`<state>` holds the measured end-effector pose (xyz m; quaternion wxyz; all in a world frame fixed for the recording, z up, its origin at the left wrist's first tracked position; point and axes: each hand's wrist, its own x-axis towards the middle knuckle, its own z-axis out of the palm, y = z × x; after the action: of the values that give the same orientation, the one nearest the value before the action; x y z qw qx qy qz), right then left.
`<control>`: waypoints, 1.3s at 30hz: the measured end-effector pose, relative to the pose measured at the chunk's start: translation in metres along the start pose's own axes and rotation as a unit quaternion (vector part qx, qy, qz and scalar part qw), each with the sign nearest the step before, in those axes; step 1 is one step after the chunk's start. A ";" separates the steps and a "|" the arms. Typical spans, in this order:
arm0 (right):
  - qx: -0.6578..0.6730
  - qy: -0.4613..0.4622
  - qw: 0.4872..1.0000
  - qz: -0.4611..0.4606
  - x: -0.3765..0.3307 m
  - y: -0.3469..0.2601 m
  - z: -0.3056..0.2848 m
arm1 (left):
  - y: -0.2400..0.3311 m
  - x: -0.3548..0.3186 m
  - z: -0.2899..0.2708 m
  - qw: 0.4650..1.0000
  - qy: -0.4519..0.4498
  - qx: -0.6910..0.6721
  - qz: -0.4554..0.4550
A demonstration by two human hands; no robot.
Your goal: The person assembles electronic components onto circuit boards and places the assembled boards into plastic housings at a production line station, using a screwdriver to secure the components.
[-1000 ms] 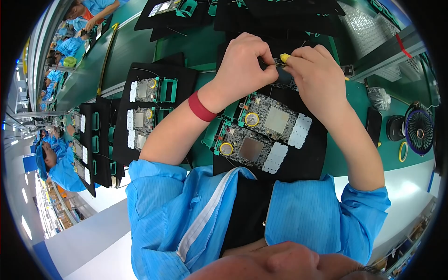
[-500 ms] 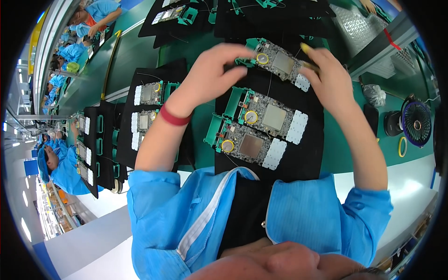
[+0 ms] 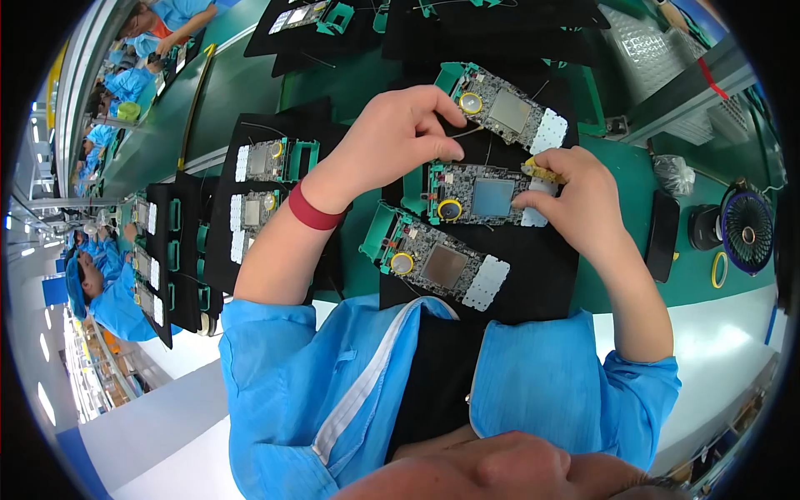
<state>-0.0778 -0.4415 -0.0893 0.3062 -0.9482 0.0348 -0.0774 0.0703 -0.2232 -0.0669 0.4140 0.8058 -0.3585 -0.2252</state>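
Observation:
My right hand (image 3: pixel 579 196) grips the right end of the middle circuit board (image 3: pixel 479 196), its thumb at the near edge. A yellow cover sits on a fingertip of that hand. My left hand (image 3: pixel 400 137) hovers at the board's upper left, thumb and index finger apart. A thin cable (image 3: pixel 471 132) shows beside its fingertips; I cannot tell whether it touches them. Beyond lies another circuit board (image 3: pixel 508 108) with a green plastic frame (image 3: pixel 450 77) and white pad. Nearer me rests a third board (image 3: pixel 446 265), also joined to a green frame (image 3: pixel 379 233).
Black mats (image 3: pixel 533 275) lie on the green bench (image 3: pixel 621 167). More boards (image 3: pixel 265 160) are at the left. A fan (image 3: pixel 746 223), a dark flat object (image 3: pixel 663 236), a tape roll (image 3: pixel 719 270) and a metal post (image 3: pixel 687 83) stand right. Co-workers (image 3: pixel 125 292) sit left.
Both hands have left the far board and come nearer to me, onto and beside the middle board. The middle board has turned to lie more level, its right end now in my right hand.

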 end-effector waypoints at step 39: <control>-0.027 0.111 0.972 -0.206 -0.006 -0.022 0.015 | 0.004 -0.031 0.050 0.971 0.126 0.103 0.173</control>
<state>-0.0806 -0.4144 -0.0889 0.2521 -0.9285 -0.1252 -0.2423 0.0156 -0.2264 -0.0896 0.4038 0.7914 -0.4588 -0.0088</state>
